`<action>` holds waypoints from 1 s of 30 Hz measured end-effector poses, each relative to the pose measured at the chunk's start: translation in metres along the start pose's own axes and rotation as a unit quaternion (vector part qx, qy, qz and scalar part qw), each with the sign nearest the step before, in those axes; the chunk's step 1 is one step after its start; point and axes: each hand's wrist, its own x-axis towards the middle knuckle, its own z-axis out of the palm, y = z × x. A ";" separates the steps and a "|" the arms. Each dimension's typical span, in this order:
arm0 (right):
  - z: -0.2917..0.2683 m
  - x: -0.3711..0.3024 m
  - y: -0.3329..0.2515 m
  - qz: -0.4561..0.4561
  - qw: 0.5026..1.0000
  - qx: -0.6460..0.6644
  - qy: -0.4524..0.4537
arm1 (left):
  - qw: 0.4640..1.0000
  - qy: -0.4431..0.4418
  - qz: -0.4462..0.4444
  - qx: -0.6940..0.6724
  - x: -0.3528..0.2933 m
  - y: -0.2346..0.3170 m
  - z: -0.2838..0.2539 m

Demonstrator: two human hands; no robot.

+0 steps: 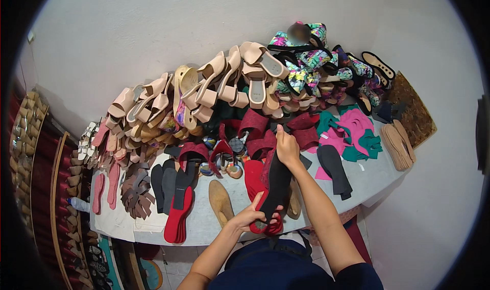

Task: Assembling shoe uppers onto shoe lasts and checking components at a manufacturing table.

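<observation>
Both my hands grip a sandal insole (278, 183), black on the face turned toward me, with a dark red patterned strip along its left side. My left hand (251, 216) is wrapped round its near end, and my right hand (287, 148) closes on its far end with the thumb up. It is held tilted above the table's front edge. Beneath and beside it lie red insoles (253, 173), partly hidden. A tan shoe last (220, 200) rests left of my left hand, and a second last (294, 204) shows partly behind the held piece.
The grey table (326, 208) carries a heap of beige heeled sandals (204, 86) and floral ones (306, 65) along the wall. Dark red uppers (253, 124), stacked red insoles (178, 218), black insoles (334, 170), pink and green pieces (352, 131) and tan soles (398, 144) surround my hands.
</observation>
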 end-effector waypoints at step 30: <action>0.071 -0.039 -0.102 -0.080 0.924 0.169 -0.332 | 0.504 0.348 0.293 0.734 -0.131 0.041 -0.063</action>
